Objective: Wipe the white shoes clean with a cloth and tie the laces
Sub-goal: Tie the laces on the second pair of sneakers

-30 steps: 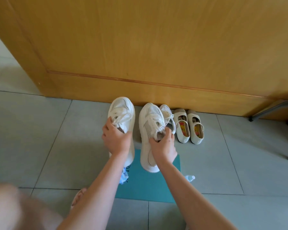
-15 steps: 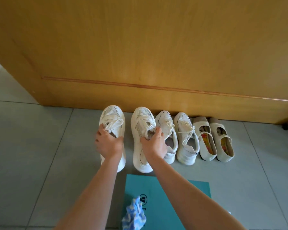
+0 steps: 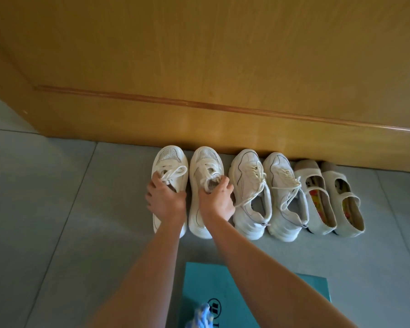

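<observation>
Two white lace-up sneakers stand side by side on the grey floor, toes against the wooden panel. My left hand point(image 3: 165, 200) grips the left sneaker point(image 3: 169, 162) at its opening, fingers curled over the tongue and the tied laces. My right hand point(image 3: 217, 197) grips the right sneaker point(image 3: 205, 162) the same way. Both shoes rest flat on the tiles. A blue and white cloth point(image 3: 200, 317) lies bunched at the bottom edge, on a teal mat point(image 3: 208, 285).
To the right stand a second pair of white sneakers point(image 3: 269, 192) with loose laces, then a pair of cream strap shoes point(image 3: 330, 197). A large wooden panel point(image 3: 199, 67) fills the back. Grey floor tiles point(image 3: 57, 209) spread to the left.
Both hands have carried the two sneakers forward and set them down in the row against the panel. The view has moved forward, so the other pairs show fully.
</observation>
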`<action>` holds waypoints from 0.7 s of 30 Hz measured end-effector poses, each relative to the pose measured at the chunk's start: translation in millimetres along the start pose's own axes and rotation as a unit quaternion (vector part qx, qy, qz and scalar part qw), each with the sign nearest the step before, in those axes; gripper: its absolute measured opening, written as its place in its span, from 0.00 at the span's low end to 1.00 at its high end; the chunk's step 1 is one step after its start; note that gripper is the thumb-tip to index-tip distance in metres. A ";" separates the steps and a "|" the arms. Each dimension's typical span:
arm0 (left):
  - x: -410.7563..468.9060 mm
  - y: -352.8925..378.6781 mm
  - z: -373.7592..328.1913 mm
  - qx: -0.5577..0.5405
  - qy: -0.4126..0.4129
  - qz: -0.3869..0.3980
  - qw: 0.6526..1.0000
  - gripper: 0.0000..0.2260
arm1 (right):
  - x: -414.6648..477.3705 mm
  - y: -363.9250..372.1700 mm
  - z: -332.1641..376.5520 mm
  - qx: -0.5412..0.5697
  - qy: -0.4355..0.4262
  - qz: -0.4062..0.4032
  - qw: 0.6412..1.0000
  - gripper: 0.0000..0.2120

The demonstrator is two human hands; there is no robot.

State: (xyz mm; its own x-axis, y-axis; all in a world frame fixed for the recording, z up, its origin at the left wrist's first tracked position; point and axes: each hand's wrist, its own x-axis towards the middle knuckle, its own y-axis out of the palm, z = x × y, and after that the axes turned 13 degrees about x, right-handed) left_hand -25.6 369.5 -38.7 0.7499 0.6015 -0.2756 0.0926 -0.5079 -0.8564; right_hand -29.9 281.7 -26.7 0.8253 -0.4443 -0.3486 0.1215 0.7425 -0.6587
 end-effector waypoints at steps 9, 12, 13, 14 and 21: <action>5.9 9.2 -10.6 -0.016 0.012 0.015 1.000 0.35 | 14.8 2.9 -10.2 -0.019 -0.012 -0.006 1.000 0.28; 8.4 10.7 -10.7 -0.003 0.017 0.018 1.000 0.35 | 16.4 4.3 -12.1 -0.016 -0.017 -0.007 1.000 0.28; 8.6 11.0 -10.6 -0.001 0.019 0.019 1.000 0.35 | 16.3 4.8 -13.4 -0.015 -0.018 -0.006 1.000 0.28; 8.2 11.5 -10.7 -0.001 0.021 0.020 1.000 0.34 | 16.4 5.3 -15.2 -0.015 -0.021 -0.006 1.000 0.29; 7.8 13.1 -10.4 0.007 0.028 0.028 0.999 0.36 | 19.9 4.2 -18.4 -0.012 -0.037 0.001 0.999 0.28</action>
State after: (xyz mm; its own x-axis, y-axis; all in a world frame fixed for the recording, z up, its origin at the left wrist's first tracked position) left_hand -11.7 361.3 -47.6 0.7894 0.5367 -0.2980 0.0408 -0.5303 -0.8468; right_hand -23.1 266.8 -48.6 0.8642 -0.4041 -0.2998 0.1080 0.7308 -0.6740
